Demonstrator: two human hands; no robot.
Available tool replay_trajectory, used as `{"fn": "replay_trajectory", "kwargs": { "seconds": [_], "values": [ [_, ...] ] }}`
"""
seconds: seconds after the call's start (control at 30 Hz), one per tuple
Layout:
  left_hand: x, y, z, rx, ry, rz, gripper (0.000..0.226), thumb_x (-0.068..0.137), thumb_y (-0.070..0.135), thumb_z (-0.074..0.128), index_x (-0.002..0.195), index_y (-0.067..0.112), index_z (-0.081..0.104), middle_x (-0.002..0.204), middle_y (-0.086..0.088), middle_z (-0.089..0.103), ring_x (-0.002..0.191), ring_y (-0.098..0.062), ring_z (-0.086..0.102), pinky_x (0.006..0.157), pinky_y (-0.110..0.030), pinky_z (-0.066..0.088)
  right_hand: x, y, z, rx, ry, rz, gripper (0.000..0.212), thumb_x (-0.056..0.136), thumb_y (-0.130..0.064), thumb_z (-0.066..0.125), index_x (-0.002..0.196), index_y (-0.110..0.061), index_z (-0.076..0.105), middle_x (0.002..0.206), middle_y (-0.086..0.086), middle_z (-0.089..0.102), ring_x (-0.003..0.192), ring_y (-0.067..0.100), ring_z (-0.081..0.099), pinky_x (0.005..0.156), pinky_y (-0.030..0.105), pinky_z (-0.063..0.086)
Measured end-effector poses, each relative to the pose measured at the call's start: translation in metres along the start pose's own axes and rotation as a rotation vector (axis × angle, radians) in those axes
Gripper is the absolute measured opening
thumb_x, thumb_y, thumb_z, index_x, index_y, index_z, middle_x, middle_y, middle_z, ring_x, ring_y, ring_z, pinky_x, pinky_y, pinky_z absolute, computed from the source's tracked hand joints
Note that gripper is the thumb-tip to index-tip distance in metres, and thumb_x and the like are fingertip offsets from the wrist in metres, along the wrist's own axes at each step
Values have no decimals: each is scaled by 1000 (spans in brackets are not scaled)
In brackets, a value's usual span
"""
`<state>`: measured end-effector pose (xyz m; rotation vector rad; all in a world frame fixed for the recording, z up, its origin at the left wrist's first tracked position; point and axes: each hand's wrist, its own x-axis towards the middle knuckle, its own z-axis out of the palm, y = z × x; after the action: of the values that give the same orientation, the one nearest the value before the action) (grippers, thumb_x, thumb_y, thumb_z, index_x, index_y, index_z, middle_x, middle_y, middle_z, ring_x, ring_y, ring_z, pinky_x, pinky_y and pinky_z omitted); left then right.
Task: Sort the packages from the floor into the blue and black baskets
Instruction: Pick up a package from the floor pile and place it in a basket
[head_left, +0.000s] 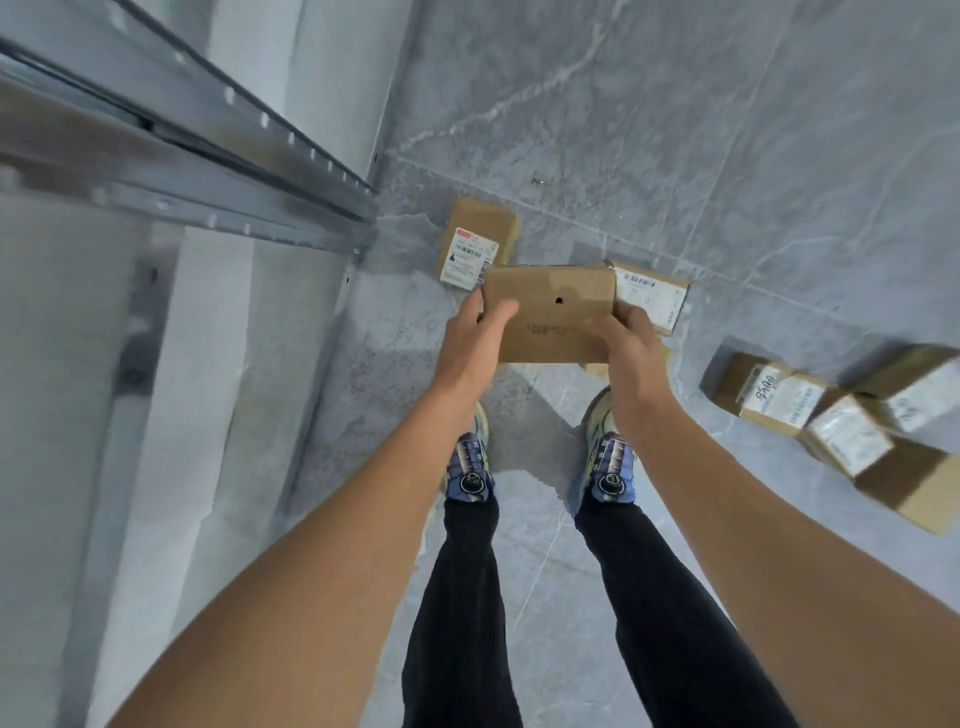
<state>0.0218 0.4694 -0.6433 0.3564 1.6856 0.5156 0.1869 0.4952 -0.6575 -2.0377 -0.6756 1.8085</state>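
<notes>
- A person stands on a grey tiled floor (675, 130) and holds a brown box (550, 312) in both hands, out in front and above the shoes (470, 467).
- The left hand (470, 345) grips the box's left edge with the thumb laid across the top face. The right hand (631, 353) clasps the near right corner, fingers curled over it.
- The box is clear of the floor, plain side up, with a small dark hole near the middle and faint print below it. No label shows on this face.
- Other packages lie on the tiles: a labelled parcel (475, 244) just beyond the box to the left, a second parcel (654, 296) partly hidden behind its right end, and a heap (831, 421) of several more well off to the right.
- A metal rack (208, 171) runs along the left of the view. Neither the blue basket nor the black one is in sight.
- The step in hand looks like the carry: one package picked up, not yet binned.
- The next move probably calls for finding the label or whatever decides the sort, since the upper face gives none. After that comes turning toward the baskets and lowering the box into the proper one.
</notes>
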Motion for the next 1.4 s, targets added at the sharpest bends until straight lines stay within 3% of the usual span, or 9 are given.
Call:
{"fn": "replay_trajectory", "kwargs": {
  "seconds": [0.13,0.4,0.63,0.77,0.87,0.97,1.13,1.27,1.4],
  "values": [
    [-67,71,-14,-36,36,103,30,104,38,50,132,34,61,125,15,65,110,4,57,85,-22,39,-70,-73,-15,9,-40,-103,45,97,-16,61,141,-16,57,118,-3,66,101,8,62,66,12,48],
    [-212,205,-56,-143,29,401,26,100,36,56,124,34,66,114,10,73,105,-4,67,81,-20,47,-230,-226,-27,4,-46,-371,59,82,-32,61,141,-25,62,128,1,68,118,17,62,88,28,47],
    [-336,290,-103,-171,8,577,43,87,60,57,128,51,62,133,10,66,117,-4,64,102,-34,49,-353,-318,-32,-9,-97,-597,46,101,-12,58,145,-23,58,129,-4,70,116,4,63,83,14,49],
    [-394,321,-123,-164,85,656,59,76,71,56,133,58,56,142,15,59,130,-4,55,117,-41,39,-405,-359,-34,-4,-149,-691,43,103,-7,54,141,-25,60,122,-10,70,100,-12,62,79,8,46],
    [-434,333,-127,-200,169,690,64,76,72,55,138,55,54,143,12,58,130,-7,55,118,-45,39,-434,-380,-37,-14,-202,-773,44,102,-7,56,138,-32,62,120,-16,70,101,-13,62,85,15,45],
    [-475,334,-124,-259,228,723,37,82,63,55,119,65,58,136,14,63,125,-5,58,115,-40,43,-459,-393,-47,-50,-284,-837,46,102,-4,54,128,-41,63,107,-32,71,101,-16,61,85,9,45],
    [-530,312,-106,-349,369,744,21,101,43,53,111,60,62,111,31,71,109,8,63,107,-33,45,-489,-398,-63,-144,-468,-896,46,100,-4,55,135,-32,65,118,-17,74,110,-6,63,86,13,45],
    [-569,278,-95,-465,492,711,25,97,49,55,119,59,56,130,22,63,127,-4,56,115,-37,42,-515,-389,-64,-232,-604,-912,45,99,-3,58,122,-42,65,108,-27,73,99,-15,62,82,9,46],
    [-617,240,-91,-552,596,712,25,109,31,46,117,51,59,126,21,65,123,-3,58,101,-26,42,-543,-370,-52,-304,-736,-917,43,99,-4,59,129,-34,65,105,-26,74,96,-14,63,82,11,45]
  ]
}}
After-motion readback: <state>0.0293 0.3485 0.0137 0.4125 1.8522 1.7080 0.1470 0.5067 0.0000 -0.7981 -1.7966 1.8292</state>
